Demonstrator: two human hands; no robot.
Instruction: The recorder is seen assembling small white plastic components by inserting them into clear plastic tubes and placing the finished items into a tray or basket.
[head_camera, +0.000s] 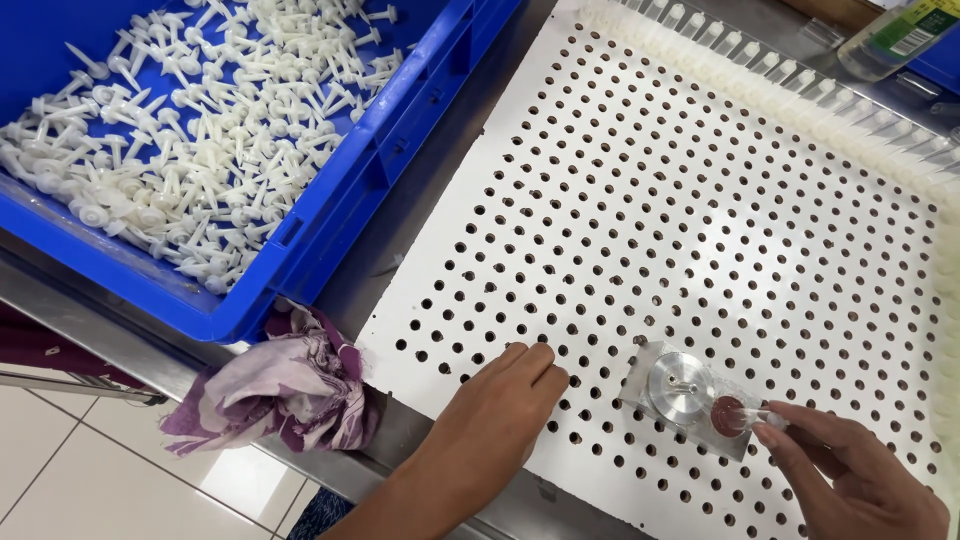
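My left hand rests knuckles-up on the near edge of a white perforated board, fingers curled in, nothing visible in it. My right hand is at the lower right, its fingertips pinching a small clear piece with a dark red disc. That piece lies on a small metal block with a round silver fixture standing on the board. White plastic pins fill the board's far row.
A blue bin of several loose white plastic pins sits at the left. A purple patterned cloth hangs over the metal table edge. A clear bottle lies at the top right. Tiled floor shows below.
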